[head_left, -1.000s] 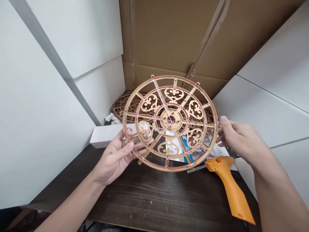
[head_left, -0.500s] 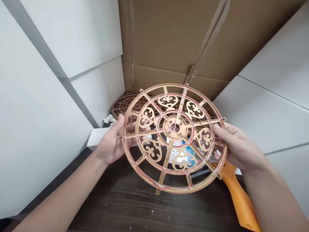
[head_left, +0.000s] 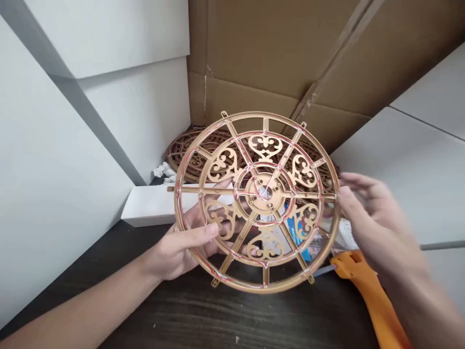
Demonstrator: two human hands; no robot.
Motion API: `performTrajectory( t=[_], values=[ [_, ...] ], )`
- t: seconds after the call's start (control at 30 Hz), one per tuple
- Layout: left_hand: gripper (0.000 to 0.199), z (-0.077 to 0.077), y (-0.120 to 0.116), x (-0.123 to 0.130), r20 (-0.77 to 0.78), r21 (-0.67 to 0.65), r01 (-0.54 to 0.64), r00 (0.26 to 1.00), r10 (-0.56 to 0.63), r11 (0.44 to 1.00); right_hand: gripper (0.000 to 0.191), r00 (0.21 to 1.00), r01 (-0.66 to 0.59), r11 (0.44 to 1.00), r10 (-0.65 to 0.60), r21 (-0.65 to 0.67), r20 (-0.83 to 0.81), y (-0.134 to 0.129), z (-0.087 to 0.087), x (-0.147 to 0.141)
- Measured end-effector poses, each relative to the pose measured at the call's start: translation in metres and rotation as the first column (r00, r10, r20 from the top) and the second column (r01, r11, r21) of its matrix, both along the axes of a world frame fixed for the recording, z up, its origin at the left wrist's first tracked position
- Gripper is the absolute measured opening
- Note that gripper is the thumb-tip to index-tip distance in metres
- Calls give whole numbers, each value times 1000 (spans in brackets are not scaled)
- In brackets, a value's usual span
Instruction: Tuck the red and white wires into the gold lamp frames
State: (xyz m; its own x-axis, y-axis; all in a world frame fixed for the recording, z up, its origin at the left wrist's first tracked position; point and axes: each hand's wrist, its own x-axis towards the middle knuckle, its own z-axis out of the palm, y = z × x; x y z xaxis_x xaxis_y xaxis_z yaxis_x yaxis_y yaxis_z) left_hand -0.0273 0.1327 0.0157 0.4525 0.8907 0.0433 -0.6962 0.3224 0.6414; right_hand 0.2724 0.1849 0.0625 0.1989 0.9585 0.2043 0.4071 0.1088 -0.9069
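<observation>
A round gold openwork frame (head_left: 267, 286) is held up and tilted towards the camera, with red and white wires running along its rings and spokes to the centre. My left hand (head_left: 192, 242) grips its lower left side, thumb on the front and fingers spread behind the openings. At the right rim is my right hand (head_left: 366, 213), thumb and fingers closed round the edge, somewhat blurred. Behind and below the frame, a blue and white packet shows partly through the gaps.
More wired gold frames (head_left: 192, 150) lie behind. A white box (head_left: 148, 206) and crumpled white bits (head_left: 164, 170) are at left. An orange-handled tool (head_left: 370, 295) lies at right. Cardboard (head_left: 254, 53) and white panels (head_left: 127, 29) surround the dark tabletop (head_left: 174, 310).
The round frame has turned in the hands. My left hand has moved lower on it, its thumb now over the front. The view has shifted, showing more of the white box.
</observation>
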Motion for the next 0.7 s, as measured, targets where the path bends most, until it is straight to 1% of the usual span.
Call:
performTrajectory(
  t=[0.03,0.07,0.1,0.17,0.2,0.23,0.3,0.37,0.43,0.53,0.7],
  values=[
    [29,-2,0,0,1,-12,13,1000,-13,1000,40,997,33,996,-38,78,68,0,4,0],
    [32,-3,0,0,-3,-17,33,999,-33,999,36,987,37,989,-58,140,148,-1,8,-2],
    [36,-5,1,1,-7,-20,55,998,-56,998,32,966,4,980,-55,198,252,-3,12,-6],
    [42,-9,0,4,-6,-23,102,995,-102,995,26,873,-154,933,-26,325,487,-7,20,-18],
    [43,-10,0,5,-2,-26,122,992,-122,992,22,809,-278,882,1,381,588,-8,23,-25],
    [44,-11,0,6,3,-24,147,989,-147,989,18,735,-400,822,24,406,677,-9,26,-32],
    [43,-12,1,8,8,-17,195,981,-195,981,15,605,-597,731,140,330,784,-9,28,-46],
    [41,-13,1,8,17,-5,226,974,-226,974,11,521,-699,679,269,224,810,-7,27,-57],
    [40,-12,1,8,38,7,239,970,-239,971,9,487,-735,660,353,157,799,-5,27,-63],
    [39,-13,0,8,68,18,261,963,-262,965,10,464,-747,658,415,94,783,0,29,-67],
    [40,-15,-2,8,84,-14,295,953,-293,955,14,358,-786,618,501,-36,788,5,40,-67]
  ],
)
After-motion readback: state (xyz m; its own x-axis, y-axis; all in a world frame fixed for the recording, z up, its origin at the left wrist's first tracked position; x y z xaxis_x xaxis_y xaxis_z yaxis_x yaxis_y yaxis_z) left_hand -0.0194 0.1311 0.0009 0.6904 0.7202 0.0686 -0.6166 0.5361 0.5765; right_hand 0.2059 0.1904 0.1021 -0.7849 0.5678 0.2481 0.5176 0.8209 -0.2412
